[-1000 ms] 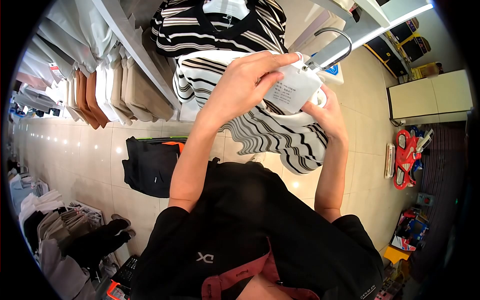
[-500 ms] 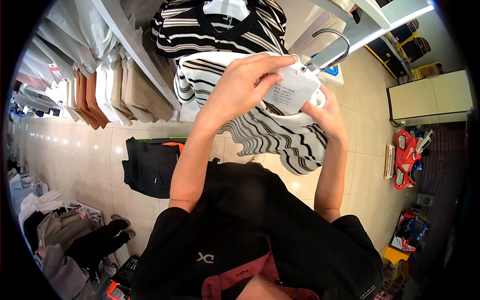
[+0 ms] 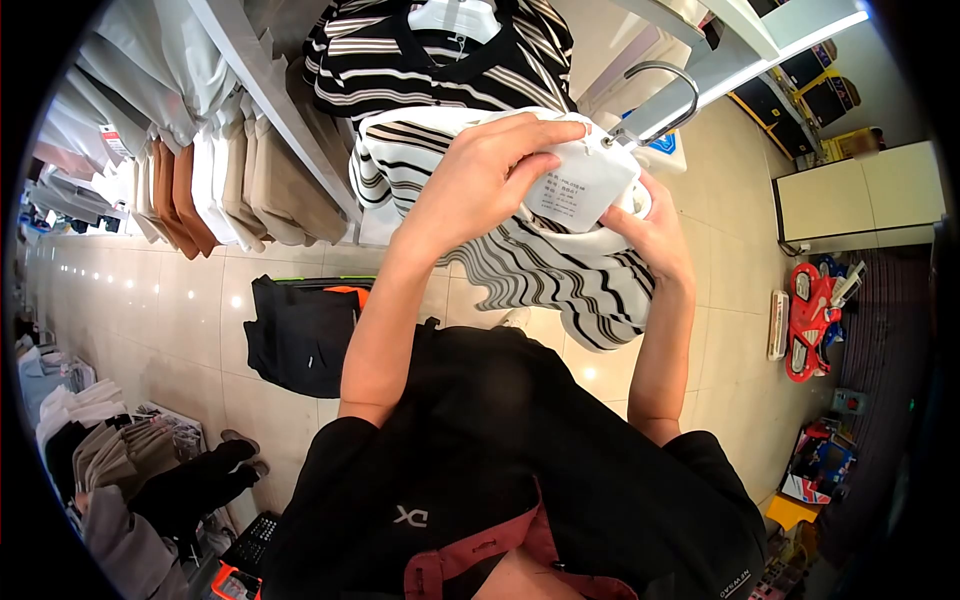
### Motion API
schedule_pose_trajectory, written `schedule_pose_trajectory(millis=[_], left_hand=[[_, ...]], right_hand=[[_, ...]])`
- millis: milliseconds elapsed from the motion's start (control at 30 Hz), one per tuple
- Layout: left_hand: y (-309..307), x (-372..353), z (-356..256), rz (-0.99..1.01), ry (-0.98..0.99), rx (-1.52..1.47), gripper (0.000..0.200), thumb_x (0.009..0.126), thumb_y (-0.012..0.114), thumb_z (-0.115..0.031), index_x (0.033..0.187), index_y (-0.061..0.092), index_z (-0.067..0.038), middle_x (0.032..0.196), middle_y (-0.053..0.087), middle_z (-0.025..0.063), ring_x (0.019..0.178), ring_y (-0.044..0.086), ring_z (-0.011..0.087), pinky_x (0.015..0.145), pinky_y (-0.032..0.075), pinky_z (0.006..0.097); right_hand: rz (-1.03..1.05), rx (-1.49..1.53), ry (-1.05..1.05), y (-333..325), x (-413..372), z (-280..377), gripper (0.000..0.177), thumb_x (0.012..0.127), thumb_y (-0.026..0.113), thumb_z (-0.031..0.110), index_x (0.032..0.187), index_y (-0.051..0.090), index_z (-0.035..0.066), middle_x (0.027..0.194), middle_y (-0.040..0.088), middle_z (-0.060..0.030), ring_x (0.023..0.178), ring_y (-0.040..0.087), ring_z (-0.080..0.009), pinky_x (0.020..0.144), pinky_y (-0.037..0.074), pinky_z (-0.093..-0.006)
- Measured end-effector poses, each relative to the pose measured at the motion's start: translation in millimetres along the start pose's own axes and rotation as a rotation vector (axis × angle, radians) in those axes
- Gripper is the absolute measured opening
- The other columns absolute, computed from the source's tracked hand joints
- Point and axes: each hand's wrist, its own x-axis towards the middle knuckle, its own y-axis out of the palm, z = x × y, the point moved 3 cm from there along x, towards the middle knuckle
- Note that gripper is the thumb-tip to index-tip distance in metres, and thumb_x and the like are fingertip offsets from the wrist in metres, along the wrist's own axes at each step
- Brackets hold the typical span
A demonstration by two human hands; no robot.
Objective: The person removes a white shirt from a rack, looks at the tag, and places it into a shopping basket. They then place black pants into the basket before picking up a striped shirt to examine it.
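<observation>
A white and black striped knit shirt (image 3: 560, 275) hangs on a hanger whose metal hook (image 3: 690, 92) sticks up at the upper right. Over its collar lies a white hang tag (image 3: 575, 190) with several lines of small printed text. My left hand (image 3: 480, 180) is closed at the tag's upper left edge, index finger and thumb on it. On the other side, my right hand (image 3: 648, 232) is closed on the shirt's collar, its thumb by the tag's lower right edge. The fingers behind the collar are hidden.
Behind hangs a black striped polo shirt (image 3: 440, 65). Trousers (image 3: 270, 180) line a rack at left. A folded black garment (image 3: 300, 340) lies low beside me. Someone in dark trousers (image 3: 195, 487) is at lower left. A red toy motorcycle (image 3: 808, 320) stands at right.
The tag has tilted slightly, and its printed text faces me more squarely. Both hands stay almost where they were, with their grips unchanged.
</observation>
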Motion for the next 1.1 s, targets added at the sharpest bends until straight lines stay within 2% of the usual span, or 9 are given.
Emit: schedule_pose_trajectory(millis=[267,567,700,1033,1100], left_hand=[[-0.5,-3.4,1.4,-0.008,0.028,0.091,0.033,0.082,0.061,0.003,0.114,0.066,-0.007,0.097,0.067,0.0104,0.077,0.060,0.0220,0.068,0.049,0.0286],[0.5,-5.4,-3.1,-0.039,0.033,0.081,0.034,0.081,0.061,0.004,0.113,0.066,-0.006,0.087,0.063,0.0096,0.071,0.057,0.0216,0.065,0.047,0.0304],[0.4,-8.1,-4.0,-0.048,0.054,0.092,0.035,0.081,0.061,0.004,0.114,0.065,-0.007,0.088,0.063,0.0094,0.071,0.057,0.0208,0.064,0.046,0.0296],[0.8,-31.5,-6.4,0.007,-0.121,0.082,0.030,0.081,0.063,0.000,0.110,0.062,-0.007,0.090,0.060,0.0063,0.073,0.060,0.0177,0.062,0.048,0.0278],[3.8,-36.6,-1.5,0.003,-0.218,0.044,0.030,0.081,0.064,0.000,0.109,0.061,-0.007,0.091,0.059,0.0070,0.073,0.060,0.0181,0.063,0.048,0.0282]], right_hand=[[-0.008,-0.028,0.003,1.5,-2.0,-0.4,0.057,0.076,0.075,0.013,0.126,0.052,-0.003,0.110,0.064,-0.0098,0.100,0.058,-0.0157,0.089,0.045,-0.0304],[-0.011,-0.027,0.007,0.0,-3.9,-0.3,0.057,0.076,0.075,0.013,0.126,0.052,-0.003,0.109,0.064,-0.0102,0.099,0.058,-0.0157,0.089,0.045,-0.0301],[0.003,-0.018,-0.005,0.9,-4.1,1.1,0.057,0.076,0.075,0.014,0.126,0.052,-0.003,0.110,0.064,-0.0103,0.099,0.058,-0.0157,0.089,0.045,-0.0301],[-0.022,-0.090,-0.022,1.6,-7.4,-0.8,0.052,0.075,0.075,0.017,0.119,0.055,-0.003,0.102,0.064,-0.0085,0.094,0.057,-0.0147,0.085,0.045,-0.0297],[-0.026,-0.155,0.005,0.9,-7.6,-4.8,0.052,0.074,0.075,0.017,0.118,0.056,-0.003,0.102,0.064,-0.0084,0.094,0.057,-0.0143,0.084,0.045,-0.0298]])
